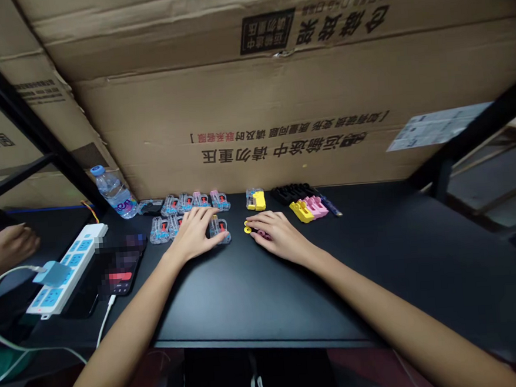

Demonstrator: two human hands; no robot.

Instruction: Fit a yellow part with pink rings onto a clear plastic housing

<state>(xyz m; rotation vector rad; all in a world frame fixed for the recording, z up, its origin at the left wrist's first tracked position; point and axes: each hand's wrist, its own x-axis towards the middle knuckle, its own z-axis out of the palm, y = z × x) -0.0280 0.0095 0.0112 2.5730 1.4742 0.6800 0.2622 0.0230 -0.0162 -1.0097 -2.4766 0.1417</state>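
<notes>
My left hand [194, 233] rests palm down over the front row of small clear plastic toys with red and blue parts, shaped like little water pistols. Its thumb and fingers are spread apart, the thumb reaching onto the front row's rightmost clear toy [220, 231]. To the right, my right hand [278, 233] lies with fingers extended and thumb apart over small round pieces. Among these, a yellow disc [247, 230] shows at the fingertips and a dark pink piece [264, 234] shows beneath the fingers. Behind stands a clear toy with a yellow pistol-shaped part [258, 201].
Black [291, 193], yellow [301, 211] and pink [315, 207] pistol-shaped parts sit at the back right, beside a blue packet [330, 205]. At left are a water bottle [115, 191], power strip [71, 265], phone [128, 264] and another person's hand [9, 246]. Cardboard [278, 98] walls the back.
</notes>
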